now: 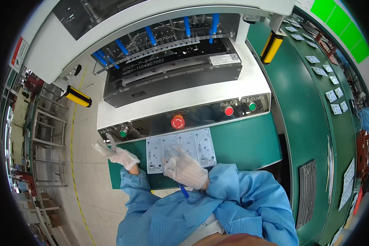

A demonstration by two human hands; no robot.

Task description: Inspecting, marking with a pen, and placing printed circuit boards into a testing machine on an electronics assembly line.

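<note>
A white circuit board panel (154,154), made of several joined sections, lies on the green bench in front of the machine. My right hand (186,170), in a thin white glove, rests over its lower middle with the fingers curled. From under that hand sticks the end of a slim blue pen (183,190); the rest of it is hidden. My left hand (118,156), gloved too, is held left of the panel with fingers apart and nothing in them. Its fingertips are near the green button (123,133) at the left of the machine's control strip.
Ahead stands a white press machine (184,98) with a dark fixture (172,76) under blue pins. A red stop button (177,121) sits mid-strip. Yellow-black posts (78,96) flank the opening. At right, a green line (303,135) carries several small boards and a black ridged tray (306,192).
</note>
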